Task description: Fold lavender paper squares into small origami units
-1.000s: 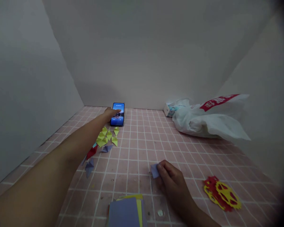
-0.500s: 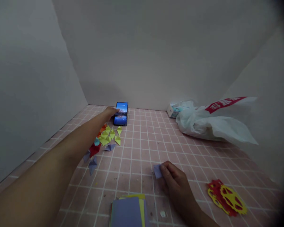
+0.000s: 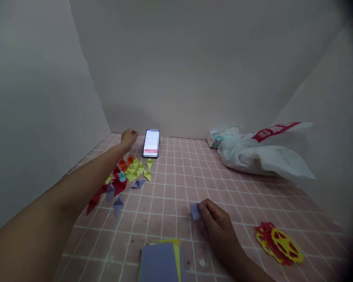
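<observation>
Between the thumb and fingers of my right hand (image 3: 216, 219) is a small folded piece of lavender paper (image 3: 195, 211), held just above the tiled surface. My left hand (image 3: 130, 138) is stretched far forward, a little left of a phone (image 3: 151, 143) and apart from it. Its fingers look curled together with nothing visible in them. The phone leans upright near the back wall, with a white screen and a pink band low down. Below my left hand lie folded paper pieces in yellow (image 3: 132, 172), red (image 3: 119, 186), orange, light blue and lavender (image 3: 118, 204).
A stack of coloured paper sheets (image 3: 159, 263), lavender on top, lies at the near edge. Red and yellow paper cut-outs (image 3: 282, 243) are on the right. A white plastic bag (image 3: 259, 154) and a small patterned box (image 3: 214, 139) sit at the back right. Walls enclose the surface.
My left hand has pulled back leftward off the phone, whose screen went from a blue keypad to a white page. My right hand keeps its grip on the lavender paper.
</observation>
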Demonstrator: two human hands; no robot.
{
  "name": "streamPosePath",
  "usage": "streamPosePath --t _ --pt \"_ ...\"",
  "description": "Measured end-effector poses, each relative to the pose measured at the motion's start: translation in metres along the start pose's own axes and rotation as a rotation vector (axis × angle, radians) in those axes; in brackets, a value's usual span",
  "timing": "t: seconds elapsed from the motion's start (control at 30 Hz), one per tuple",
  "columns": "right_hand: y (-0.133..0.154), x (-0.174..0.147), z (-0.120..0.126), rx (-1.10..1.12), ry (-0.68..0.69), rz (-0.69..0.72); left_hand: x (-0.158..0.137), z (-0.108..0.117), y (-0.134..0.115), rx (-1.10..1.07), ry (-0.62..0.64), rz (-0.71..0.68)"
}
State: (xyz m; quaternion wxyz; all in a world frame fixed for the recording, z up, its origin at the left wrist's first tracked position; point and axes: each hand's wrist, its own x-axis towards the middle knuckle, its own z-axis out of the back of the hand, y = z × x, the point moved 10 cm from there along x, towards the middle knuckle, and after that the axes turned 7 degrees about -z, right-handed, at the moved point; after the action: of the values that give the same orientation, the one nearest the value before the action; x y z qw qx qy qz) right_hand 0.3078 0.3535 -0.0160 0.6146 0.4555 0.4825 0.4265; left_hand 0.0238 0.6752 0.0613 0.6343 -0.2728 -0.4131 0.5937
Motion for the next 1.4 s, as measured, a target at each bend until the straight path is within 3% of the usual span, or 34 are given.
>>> streamPosePath --t 0.13,0.37,0.47,0.6,0.73,0.87,1.17,1.4 --pt "0.004 0.000 0.000 -0.040 -0.006 0.026 -0.022 0.017 -0.008 -0.028 -0.043 -0.034" --pt "0.012 0.000 0.003 -0.144 -0.025 0.107 -0.077 0.020 -0.037 -0.077 0.029 -0.090" --pt "0.015 0.000 0.004 -0.165 -0.050 0.143 -0.128 0.004 -0.064 -0.116 0.152 -0.137" --pt "0.023 -0.007 0.007 -0.154 -0.120 0.234 -0.228 -0.037 -0.104 -0.229 0.505 -0.206" --pt "0.029 -0.016 0.000 -0.177 -0.090 0.306 -0.295 -0.057 -0.123 -0.234 0.662 -0.250" --pt "0.027 -0.022 -0.005 -0.129 -0.056 0.288 -0.311 -0.067 -0.116 -0.155 0.683 -0.231" --pt "0.016 -0.036 -0.034 0.161 0.102 0.142 -0.327 -0.064 -0.120 -0.303 0.591 -0.217" --pt "0.042 -0.039 -0.040 0.015 0.121 0.240 -0.318 -0.052 -0.111 -0.144 0.537 -0.301"
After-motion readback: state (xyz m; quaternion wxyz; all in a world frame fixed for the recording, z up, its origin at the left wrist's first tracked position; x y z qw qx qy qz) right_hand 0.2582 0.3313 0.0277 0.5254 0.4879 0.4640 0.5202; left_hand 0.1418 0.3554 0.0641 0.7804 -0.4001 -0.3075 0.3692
